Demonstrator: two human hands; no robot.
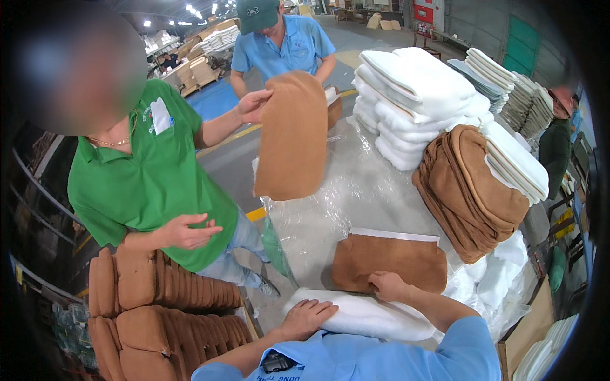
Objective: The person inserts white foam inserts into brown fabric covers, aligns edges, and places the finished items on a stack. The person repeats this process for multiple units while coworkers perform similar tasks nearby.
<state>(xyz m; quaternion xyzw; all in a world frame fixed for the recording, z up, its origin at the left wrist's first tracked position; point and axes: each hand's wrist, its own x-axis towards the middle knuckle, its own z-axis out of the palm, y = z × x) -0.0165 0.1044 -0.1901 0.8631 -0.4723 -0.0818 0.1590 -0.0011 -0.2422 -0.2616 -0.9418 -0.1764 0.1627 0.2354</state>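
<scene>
My left hand (309,319) lies over the left end of a white padded cushion insert (362,315), fingers stretched out on its top. The insert rests along the near table edge, against my body. Beyond it a brown fabric cushion cover (394,259) lies flat, with a white strip along its far edge. My right hand (389,286) is at the cover's near edge, its fingers curled and pinching the fabric. A person in a green shirt (155,165) stands at the left, holding up another brown piece (292,136) over the table.
Plastic film covers the table (368,197). White padding (413,95) and folded brown covers (470,187) are stacked at the right. Finished-looking brown cushions (159,305) stand in rows at the lower left. A person in a blue shirt (286,47) stands across the table.
</scene>
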